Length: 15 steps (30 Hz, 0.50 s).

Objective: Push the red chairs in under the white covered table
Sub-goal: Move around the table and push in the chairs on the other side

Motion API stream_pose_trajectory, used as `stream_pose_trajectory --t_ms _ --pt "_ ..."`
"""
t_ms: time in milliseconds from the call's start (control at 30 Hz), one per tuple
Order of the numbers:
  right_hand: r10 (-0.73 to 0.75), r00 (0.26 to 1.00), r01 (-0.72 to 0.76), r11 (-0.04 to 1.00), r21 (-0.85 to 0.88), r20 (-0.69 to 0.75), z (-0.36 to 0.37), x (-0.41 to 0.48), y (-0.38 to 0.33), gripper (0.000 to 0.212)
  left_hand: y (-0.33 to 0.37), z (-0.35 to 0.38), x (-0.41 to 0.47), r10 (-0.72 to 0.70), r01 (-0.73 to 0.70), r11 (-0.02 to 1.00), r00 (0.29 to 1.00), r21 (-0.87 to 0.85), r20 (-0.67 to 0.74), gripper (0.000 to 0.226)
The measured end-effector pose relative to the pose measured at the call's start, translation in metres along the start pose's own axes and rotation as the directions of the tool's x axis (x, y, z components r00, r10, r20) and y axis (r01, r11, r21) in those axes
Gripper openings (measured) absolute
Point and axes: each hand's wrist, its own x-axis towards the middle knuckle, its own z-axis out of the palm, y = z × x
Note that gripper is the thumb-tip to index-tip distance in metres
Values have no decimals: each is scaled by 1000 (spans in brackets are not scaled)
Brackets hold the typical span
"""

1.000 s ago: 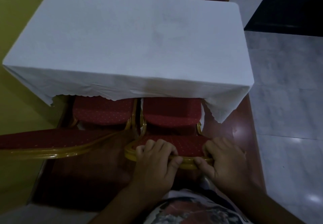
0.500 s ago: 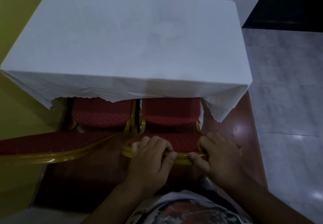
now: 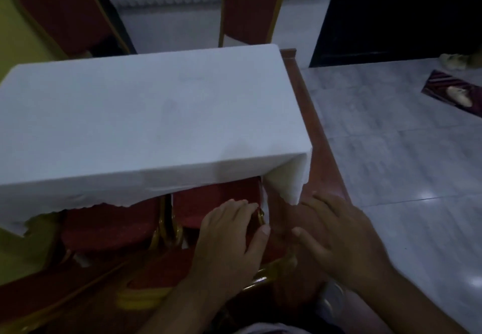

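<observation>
A: Which step is this?
B: Pushing in the right chair [image 3: 216, 203], lower centre, seat partly under the table [image 3: 146, 114]. Left hand [image 3: 229, 239] lies open over its back; right hand [image 3: 336, 234] hovers spread, holding nothing.
A: Next?
B: Probably another straight shove.

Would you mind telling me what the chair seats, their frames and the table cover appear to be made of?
Chair seats: red woven upholstery, matte, likely padded; faint dotted pattern. Frames: probably gold-painted metal tube; glossy highlights. Table cover: white cloth, matte; it drapes and has a scalloped hem.
</observation>
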Motion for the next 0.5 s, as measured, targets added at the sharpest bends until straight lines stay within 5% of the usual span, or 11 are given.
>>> stream_pose_trajectory --t_ms 500 --pt "43 998 -39 994 -104 44 -157 122 277 88 219 107 223 -110 116 993 986 38 -123 68"
